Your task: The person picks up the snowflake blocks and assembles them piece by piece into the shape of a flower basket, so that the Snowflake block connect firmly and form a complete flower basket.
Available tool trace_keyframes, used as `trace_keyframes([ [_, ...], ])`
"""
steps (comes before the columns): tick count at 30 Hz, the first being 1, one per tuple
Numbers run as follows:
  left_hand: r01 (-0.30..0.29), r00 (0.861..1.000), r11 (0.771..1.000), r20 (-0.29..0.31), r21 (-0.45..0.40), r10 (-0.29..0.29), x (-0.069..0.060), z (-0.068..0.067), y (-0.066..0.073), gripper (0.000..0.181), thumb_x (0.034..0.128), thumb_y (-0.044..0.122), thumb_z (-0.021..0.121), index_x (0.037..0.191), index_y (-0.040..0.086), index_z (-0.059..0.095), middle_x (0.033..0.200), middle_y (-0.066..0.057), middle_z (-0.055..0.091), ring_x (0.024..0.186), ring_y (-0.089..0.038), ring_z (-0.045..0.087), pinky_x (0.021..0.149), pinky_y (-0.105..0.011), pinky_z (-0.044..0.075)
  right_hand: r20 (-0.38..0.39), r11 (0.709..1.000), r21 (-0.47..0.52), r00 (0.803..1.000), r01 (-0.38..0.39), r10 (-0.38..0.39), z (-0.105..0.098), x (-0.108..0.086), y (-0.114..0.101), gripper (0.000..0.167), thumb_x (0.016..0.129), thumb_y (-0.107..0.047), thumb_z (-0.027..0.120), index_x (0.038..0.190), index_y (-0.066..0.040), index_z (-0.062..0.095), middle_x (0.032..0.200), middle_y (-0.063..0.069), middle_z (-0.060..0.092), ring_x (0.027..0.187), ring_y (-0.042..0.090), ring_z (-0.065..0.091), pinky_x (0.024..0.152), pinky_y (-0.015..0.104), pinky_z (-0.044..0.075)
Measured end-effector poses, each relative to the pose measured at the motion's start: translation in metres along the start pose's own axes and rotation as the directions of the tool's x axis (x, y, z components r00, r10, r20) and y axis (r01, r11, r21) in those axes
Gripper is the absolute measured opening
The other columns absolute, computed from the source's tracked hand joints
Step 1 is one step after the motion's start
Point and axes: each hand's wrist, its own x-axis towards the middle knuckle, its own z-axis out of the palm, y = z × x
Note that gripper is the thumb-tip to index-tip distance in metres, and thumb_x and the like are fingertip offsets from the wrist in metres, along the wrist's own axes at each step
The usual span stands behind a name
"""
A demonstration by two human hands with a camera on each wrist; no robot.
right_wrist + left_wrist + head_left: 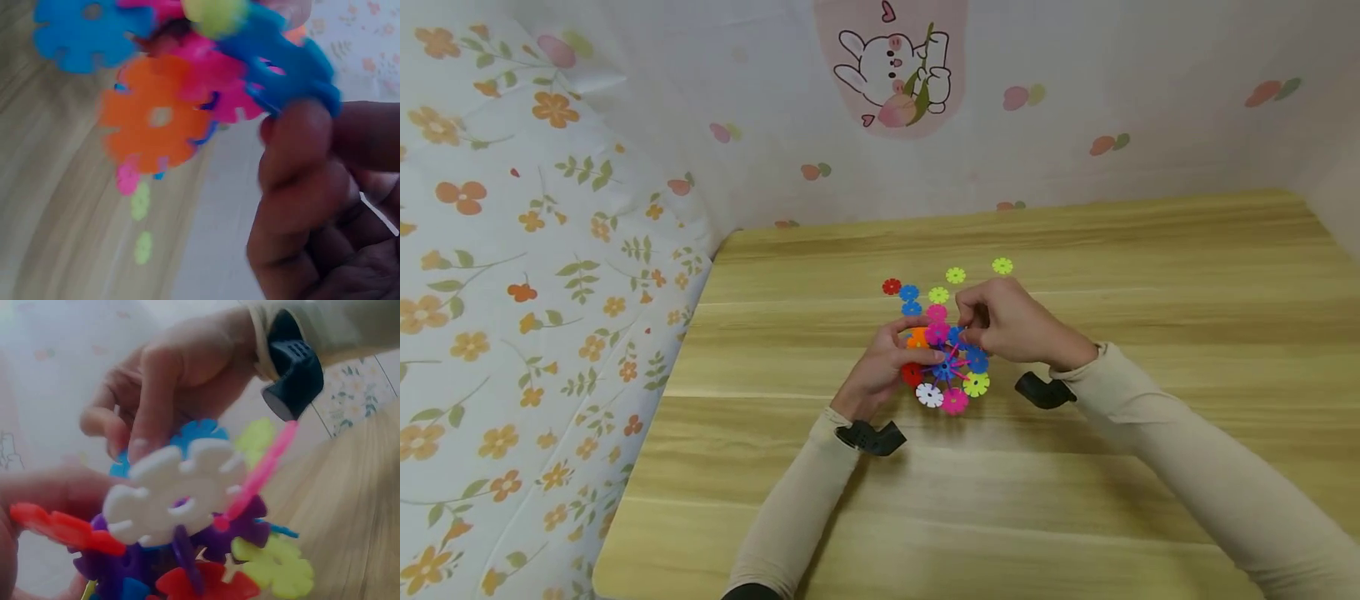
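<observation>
A round assembly of interlocking snowflake discs (945,367) is held just over the table by my left hand (883,362), thumb on top and fingers round its far side. Its outer discs include a white disc (178,494), a red one, an orange disc (156,115), a yellow-green one and pink ones. At its upper right edge, my right hand (1018,321) pinches a blue snowflake disc (281,65) between thumb and forefinger. That disc touches the assembly; whether its slot is locked in cannot be seen. The left fingertips are partly hidden in the left wrist view.
Behind the assembly several loose discs lie on the wooden table (760,500): a red disc (891,287), blue discs (909,293), a pink disc (936,312) and yellow-green discs (956,275). A printed cloth (1075,100) hangs along the table's far edge.
</observation>
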Motion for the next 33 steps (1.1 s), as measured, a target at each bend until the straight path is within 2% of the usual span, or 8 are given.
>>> trace_keyframes([
  [8, 0.032, 0.999, 0.998, -0.010, 0.051, -0.032, 0.006, -0.003, 0.003, 0.060, 0.0905, 0.007, 0.066, 0.144, 0.006, 0.039, 0.088, 0.002, 0.068, 0.083, -0.012, 0.064, 0.086, -0.027, 0.052, -0.066, 0.994, 0.037, 0.992, -0.107, 0.110, 0.001, -0.004, 0.012, 0.015, 0.085, 0.003, 0.073, 0.084, -0.005, 0.060, 0.064, 0.003, 0.062, 0.053, 0.017, 0.058, 0.055, 0.027, 0.049],
  [11, 0.019, 1.000, 0.999, -0.001, -0.027, -0.019, 0.007, -0.003, 0.002, 0.052, 0.0950, 0.014, 0.060, 0.142, 0.006, 0.038, 0.096, 0.002, 0.065, 0.087, -0.012, 0.064, 0.085, -0.030, 0.052, -0.132, 0.991, 0.063, 0.983, -0.119, 0.127, -0.002, -0.005, 0.014, 0.009, 0.087, 0.002, 0.070, 0.091, -0.003, 0.063, 0.066, 0.006, 0.061, 0.051, 0.020, 0.058, 0.053, 0.027, 0.049],
  [16, 0.013, 1.000, 0.985, -0.008, -0.171, -0.014, 0.006, -0.004, -0.003, 0.041, 0.0985, 0.012, 0.052, 0.137, 0.010, 0.036, 0.105, -0.002, 0.061, 0.082, -0.017, 0.065, 0.081, -0.038, 0.056, -0.248, 0.967, 0.170, 0.941, -0.192, 0.231, -0.002, -0.009, 0.021, 0.008, 0.093, -0.004, 0.065, 0.099, 0.001, 0.063, 0.077, 0.014, 0.063, 0.056, 0.022, 0.060, 0.052, 0.026, 0.050],
  [18, -0.005, 1.000, 0.982, -0.023, -0.188, 0.000, 0.006, -0.003, -0.003, 0.040, 0.0984, 0.010, 0.053, 0.135, 0.012, 0.037, 0.105, -0.003, 0.061, 0.078, -0.016, 0.065, 0.080, -0.036, 0.057, -0.255, 0.959, 0.197, 0.933, -0.205, 0.252, 0.000, -0.012, 0.026, 0.015, 0.096, -0.010, 0.063, 0.106, 0.001, 0.063, 0.088, 0.014, 0.065, 0.067, 0.021, 0.060, 0.057, 0.024, 0.050],
  [20, -0.029, 0.999, 0.978, -0.037, -0.205, 0.022, 0.008, -0.002, -0.003, 0.033, 0.0982, 0.009, 0.054, 0.128, 0.013, 0.042, 0.102, -0.002, 0.061, 0.075, -0.015, 0.063, 0.077, -0.033, 0.057, -0.231, 0.958, 0.206, 0.942, -0.198, 0.244, 0.004, -0.017, 0.033, 0.026, 0.097, -0.016, 0.064, 0.119, -0.002, 0.060, 0.107, 0.014, 0.065, 0.086, 0.021, 0.060, 0.067, 0.025, 0.050],
  [25, -0.069, 0.998, 0.969, -0.029, -0.236, 0.064, 0.012, 0.002, 0.000, 0.012, 0.1008, 0.014, 0.050, 0.112, 0.013, 0.053, 0.109, -0.001, 0.060, 0.082, -0.017, 0.062, 0.074, -0.030, 0.058, -0.153, 0.962, 0.238, 0.973, -0.135, 0.174, 0.016, -0.023, 0.044, 0.081, 0.085, -0.018, 0.080, 0.152, -0.013, 0.034, 0.148, 0.013, 0.042, 0.128, 0.031, 0.044, 0.093, 0.041, 0.048],
  [28, -0.062, 0.998, 0.976, -0.001, -0.209, 0.063, 0.015, 0.006, 0.001, 0.018, 0.1018, 0.016, 0.048, 0.118, 0.011, 0.053, 0.117, -0.002, 0.056, 0.093, -0.018, 0.059, 0.076, -0.028, 0.057, -0.163, 0.958, 0.252, 0.970, -0.134, 0.178, 0.022, -0.022, 0.048, 0.095, 0.078, -0.016, 0.086, 0.155, -0.015, 0.030, 0.153, 0.014, 0.037, 0.131, 0.036, 0.043, 0.098, 0.051, 0.043],
  [33, -0.043, 0.997, 0.997, 0.054, -0.062, 0.047, 0.017, 0.013, 0.001, 0.051, 0.1023, 0.022, 0.048, 0.148, 0.005, 0.032, 0.139, -0.009, 0.047, 0.119, -0.022, 0.053, 0.087, -0.028, 0.052, -0.214, 0.946, 0.271, 0.946, -0.180, 0.242, 0.024, -0.024, 0.050, 0.090, 0.077, -0.007, 0.085, 0.151, -0.009, 0.034, 0.143, 0.021, 0.049, 0.117, 0.037, 0.053, 0.098, 0.052, 0.044],
])
